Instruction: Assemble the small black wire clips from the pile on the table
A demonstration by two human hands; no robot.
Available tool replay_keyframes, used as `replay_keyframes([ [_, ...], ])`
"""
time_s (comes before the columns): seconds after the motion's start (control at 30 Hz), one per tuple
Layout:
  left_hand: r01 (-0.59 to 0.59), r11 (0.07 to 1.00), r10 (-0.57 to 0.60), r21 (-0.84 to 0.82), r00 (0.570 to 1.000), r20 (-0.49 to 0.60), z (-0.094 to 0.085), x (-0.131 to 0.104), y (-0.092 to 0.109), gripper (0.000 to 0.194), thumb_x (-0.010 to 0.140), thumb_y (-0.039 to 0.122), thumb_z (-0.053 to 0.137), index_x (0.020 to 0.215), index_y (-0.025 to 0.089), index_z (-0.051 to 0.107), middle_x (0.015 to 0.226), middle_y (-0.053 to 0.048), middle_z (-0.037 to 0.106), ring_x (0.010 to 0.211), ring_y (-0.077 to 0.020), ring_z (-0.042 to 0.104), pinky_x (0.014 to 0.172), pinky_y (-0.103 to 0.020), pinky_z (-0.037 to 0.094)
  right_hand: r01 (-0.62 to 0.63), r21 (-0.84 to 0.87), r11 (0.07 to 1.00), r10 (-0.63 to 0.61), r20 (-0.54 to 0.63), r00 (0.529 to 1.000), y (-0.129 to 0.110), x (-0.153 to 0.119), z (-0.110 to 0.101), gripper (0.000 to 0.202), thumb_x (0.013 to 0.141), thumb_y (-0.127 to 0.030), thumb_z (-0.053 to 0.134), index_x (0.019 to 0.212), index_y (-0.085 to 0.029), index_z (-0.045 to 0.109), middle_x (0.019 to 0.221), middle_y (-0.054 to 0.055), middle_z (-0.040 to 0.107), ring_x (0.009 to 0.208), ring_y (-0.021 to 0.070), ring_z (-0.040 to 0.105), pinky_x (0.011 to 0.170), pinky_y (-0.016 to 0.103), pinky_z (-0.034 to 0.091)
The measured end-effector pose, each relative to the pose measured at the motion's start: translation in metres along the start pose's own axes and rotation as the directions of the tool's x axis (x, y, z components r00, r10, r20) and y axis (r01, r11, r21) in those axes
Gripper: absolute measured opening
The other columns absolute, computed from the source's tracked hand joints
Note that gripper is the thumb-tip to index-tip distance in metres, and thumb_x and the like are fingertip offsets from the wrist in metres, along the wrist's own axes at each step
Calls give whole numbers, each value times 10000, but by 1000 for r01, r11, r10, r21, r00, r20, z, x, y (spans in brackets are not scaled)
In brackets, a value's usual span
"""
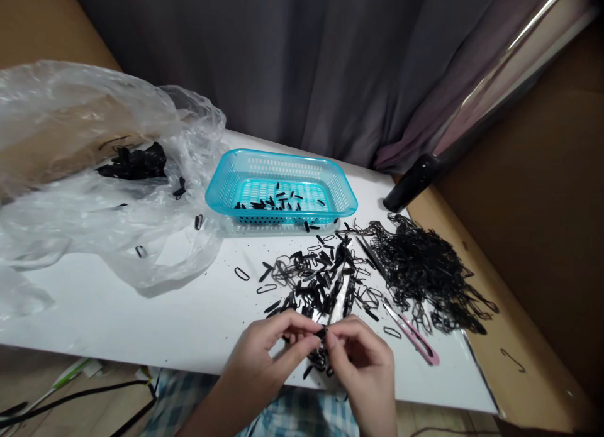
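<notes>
My left hand (267, 355) and my right hand (363, 361) meet near the table's front edge, fingertips pinched on one small black piece (321, 334) between them. Its shape is mostly hidden by the fingers. Just beyond my hands lies a scattered pile of small black pieces and thin loops (311, 289). A blue plastic basket (217, 201) behind it holds several small black pieces. To the right of my right hand rests a pink-handled tool (418, 342) with a pointed metal tip.
A large heap of tangled black loops (419, 267) lies at the right. Clear plastic bags (155, 236) cover the left side of the white table (155, 324). A black cylinder (410, 185) leans at the back right. Cardboard (528, 361) borders the right, with a dark curtain behind.
</notes>
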State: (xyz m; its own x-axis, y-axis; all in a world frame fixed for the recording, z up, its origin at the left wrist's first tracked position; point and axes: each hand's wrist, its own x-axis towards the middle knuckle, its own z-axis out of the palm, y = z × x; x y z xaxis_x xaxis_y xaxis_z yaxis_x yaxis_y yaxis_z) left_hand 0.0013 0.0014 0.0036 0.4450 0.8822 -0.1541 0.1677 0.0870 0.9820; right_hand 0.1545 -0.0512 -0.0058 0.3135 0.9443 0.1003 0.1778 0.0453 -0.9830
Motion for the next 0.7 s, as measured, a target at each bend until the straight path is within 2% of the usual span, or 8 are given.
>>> replay_keyframes([
  [0.1,-4,1000,4,29,1000,10,0,1,1,122,873,307,634,834,220,711,780,1,704,762,-173,640,709,-247,482,14,-35,999,-17,-102,995,-3,-1,4,137,853,-251,667,735,-186,696,652,5,577,554,138,491,496,245,358],
  [0.2,19,1000,-17,-23,998,53,-2,2,5,105,878,286,613,848,219,689,811,4,687,790,-170,624,740,-243,476,34,-79,996,-44,-127,991,-5,-2,7,139,851,-252,665,733,-188,701,652,6,598,553,138,510,499,240,378],
  [0.37,103,986,-76,-129,978,196,-11,-2,12,116,924,310,545,899,222,615,842,19,587,780,-152,545,727,-230,449,106,-145,984,-111,-27,993,-2,1,4,119,867,-197,630,766,-189,693,677,16,620,562,141,544,484,229,404],
  [0.5,94,975,-32,-201,956,292,-15,-6,15,143,943,344,495,921,225,570,850,24,514,772,-151,484,721,-240,439,151,-187,971,-139,75,987,-3,3,2,122,877,-183,608,781,-191,682,668,9,613,535,132,518,478,230,389],
  [0.6,60,985,-18,-160,968,249,-12,-7,13,39,865,252,585,866,226,556,831,33,523,781,-147,492,713,-225,443,151,-171,974,-134,105,985,-5,2,3,117,860,-182,620,757,-190,673,640,-5,581,518,124,484,471,229,360],
  [0.7,77,992,-67,-97,993,101,-3,-5,10,92,822,226,617,768,216,543,704,51,525,668,-127,509,631,-208,448,131,-126,983,-123,69,990,-3,0,3,115,844,-163,620,741,-197,658,640,-11,564,531,125,483,477,225,353],
])
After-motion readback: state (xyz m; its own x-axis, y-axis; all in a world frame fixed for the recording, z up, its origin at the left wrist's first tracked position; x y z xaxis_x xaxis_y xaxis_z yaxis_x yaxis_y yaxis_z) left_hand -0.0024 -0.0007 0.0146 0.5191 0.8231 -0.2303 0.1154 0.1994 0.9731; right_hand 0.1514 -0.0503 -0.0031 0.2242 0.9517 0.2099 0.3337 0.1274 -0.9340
